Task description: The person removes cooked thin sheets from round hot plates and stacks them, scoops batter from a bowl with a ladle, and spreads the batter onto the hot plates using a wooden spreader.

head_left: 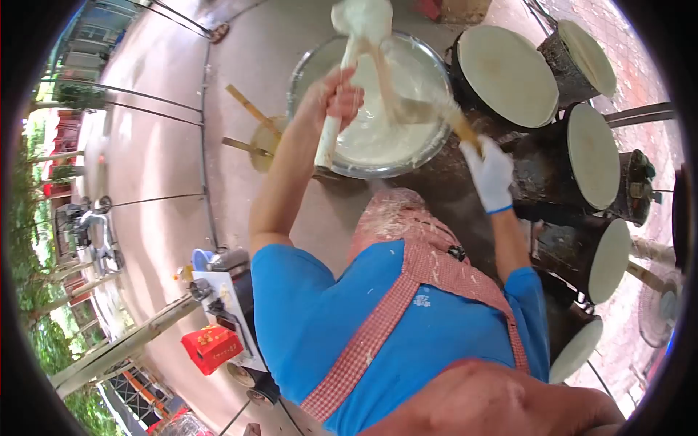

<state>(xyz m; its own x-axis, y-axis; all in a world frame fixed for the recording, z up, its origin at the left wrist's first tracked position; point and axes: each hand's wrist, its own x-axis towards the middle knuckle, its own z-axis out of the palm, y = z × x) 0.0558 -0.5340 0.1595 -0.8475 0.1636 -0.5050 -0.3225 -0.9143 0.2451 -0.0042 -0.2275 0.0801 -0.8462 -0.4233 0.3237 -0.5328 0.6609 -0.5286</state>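
Note:
My bare left hand (340, 96) is closed round the pale handle of a batter-coated paddle (327, 145). A thick lump of white batter (363, 18) clings to its raised far end. In my right hand (489, 174), which wears a white glove, is the wooden handle of a scraper (463, 129); its flat, batter-smeared end is blurred by motion. A strand of batter hangs between the two tools. Below both hands stands a wide metal basin (378, 173) holding white, wet batter (371, 142).
Several dark drums with round pale tops (509, 76) line the right side, close to my right arm. Left of the basin is a round container (265, 142) with wooden sticks. A small table (236, 312) with a red box (211, 349) stands behind my left elbow.

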